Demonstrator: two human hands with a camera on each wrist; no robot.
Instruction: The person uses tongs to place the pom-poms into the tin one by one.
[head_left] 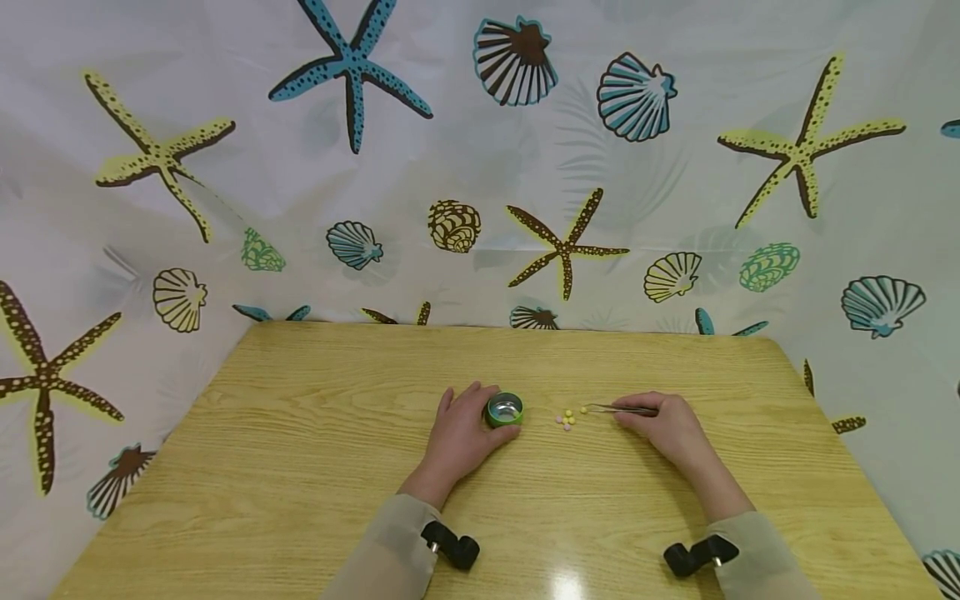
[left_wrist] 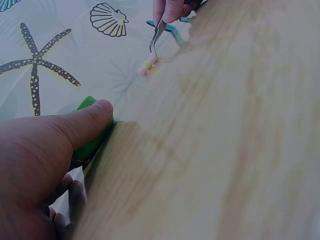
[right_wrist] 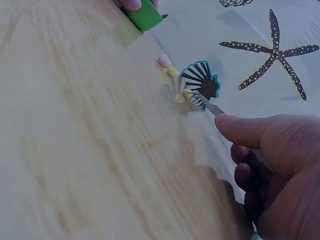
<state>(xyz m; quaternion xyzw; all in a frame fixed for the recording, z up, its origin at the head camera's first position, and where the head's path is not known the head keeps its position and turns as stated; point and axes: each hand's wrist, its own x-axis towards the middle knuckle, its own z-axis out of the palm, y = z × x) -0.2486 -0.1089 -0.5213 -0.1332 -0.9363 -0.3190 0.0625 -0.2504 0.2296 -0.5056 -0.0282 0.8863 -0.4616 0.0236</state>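
My left hand [head_left: 463, 437] holds a small round green tin [head_left: 501, 423], thumb on the near side and fingers round the far side. Open at the top, the tin shows a shiny metal inside. In the left wrist view the thumb lies along the tin's green wall [left_wrist: 94, 146]. My right hand [head_left: 667, 429] pinches slim metal tweezers [head_left: 626, 409] that point left. At their tips is a small round yellow pellet [head_left: 584, 410], seen close to the table in the right wrist view. Just left of it lie several pink and yellow pellets [head_left: 571, 420].
The wood-grain table [head_left: 337, 467] carries the tin and the pellets, which lie between the two hands. Behind it and at the sides hangs a white cloth [head_left: 405, 183] printed with starfish and shells. A black wrist mount [head_left: 453, 546] sits on each sleeve.
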